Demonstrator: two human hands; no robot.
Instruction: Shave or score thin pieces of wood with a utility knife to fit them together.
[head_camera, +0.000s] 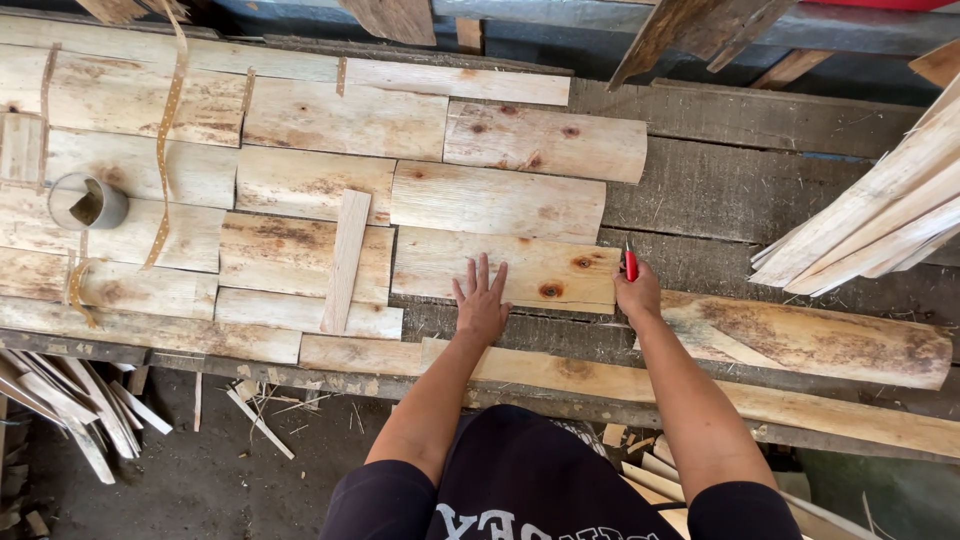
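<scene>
While the sheet is trimmed: it is best held flat and kept from sliding.
Left hand (481, 303): spread open, fingers splayed, pressed flat on the veneer sheet (505, 268).
Veneer sheet: laid on the workbench (720, 190), lowest in a stepped stack; long axis runs left to right, its right end pointed towards the blade.
Right hand (638, 291): closed around a red-handled knife (630, 263), held at the sheet's right edge; the blade is better drawn away from the left fingers.

Pale, brown-knotted wood sheet (505, 268); red cutter (631, 265); grey tape roll (88, 201); dark weathered bench (760, 180).
</scene>
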